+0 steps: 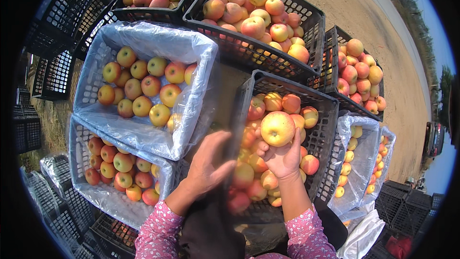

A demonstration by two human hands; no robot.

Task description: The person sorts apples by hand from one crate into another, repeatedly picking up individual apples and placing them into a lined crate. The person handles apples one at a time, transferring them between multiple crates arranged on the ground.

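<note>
My right hand (282, 156) holds a yellow-red apple (277, 128) from below, its calyx end facing up, over the black plastic crate (325, 115) of apples in front of me. Left of that crate, my left hand (206, 167) is empty, thumb and fingers apart, a little blurred. Beyond it at the left stands a crate lined with clear plastic film (143, 28), with apples (141, 106) spread over its bottom. A second film-lined crate (104, 201) with apples (123, 162) adjoins it, nearer to me.
Black crates heaped with apples stand at the back (305, 66) and right (363, 108). Film-lined crates (355, 183) with apples are at the far right, beside white sheeting (363, 230). Stacked empty crates (54, 75) stand at the left. A car (434, 138) is beyond the dirt ground.
</note>
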